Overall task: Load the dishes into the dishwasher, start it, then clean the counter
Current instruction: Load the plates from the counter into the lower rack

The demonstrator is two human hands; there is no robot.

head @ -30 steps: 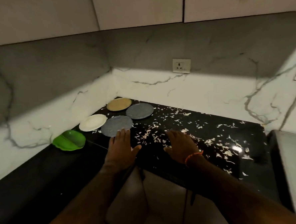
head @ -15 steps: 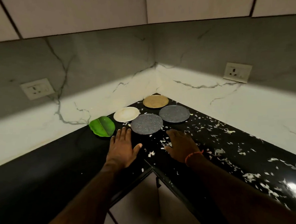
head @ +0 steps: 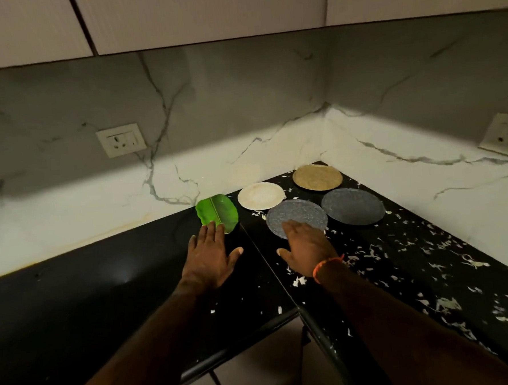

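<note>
Several plates lie in the corner of a black counter (head: 104,290): a green leaf-shaped plate (head: 217,212), a white plate (head: 260,195), a tan plate (head: 317,177) and two speckled grey plates, the near one (head: 297,215) and the far one (head: 353,206). My left hand (head: 210,259) is flat with straight fingers, its fingertips at the near edge of the green plate. My right hand (head: 308,245) is spread flat too, its fingers over the near grey plate's front edge. Neither hand holds anything.
White scraps (head: 428,250) litter the counter's right wing. Marble backsplash walls meet behind the plates, with a socket (head: 121,140) on the left wall and another socket (head: 503,135) on the right. Cabinet fronts (head: 257,370) show below the counter's inner corner.
The view has swung left and both hands have reached forward, the left to the green plate's edge and the right onto the near grey plate.
</note>
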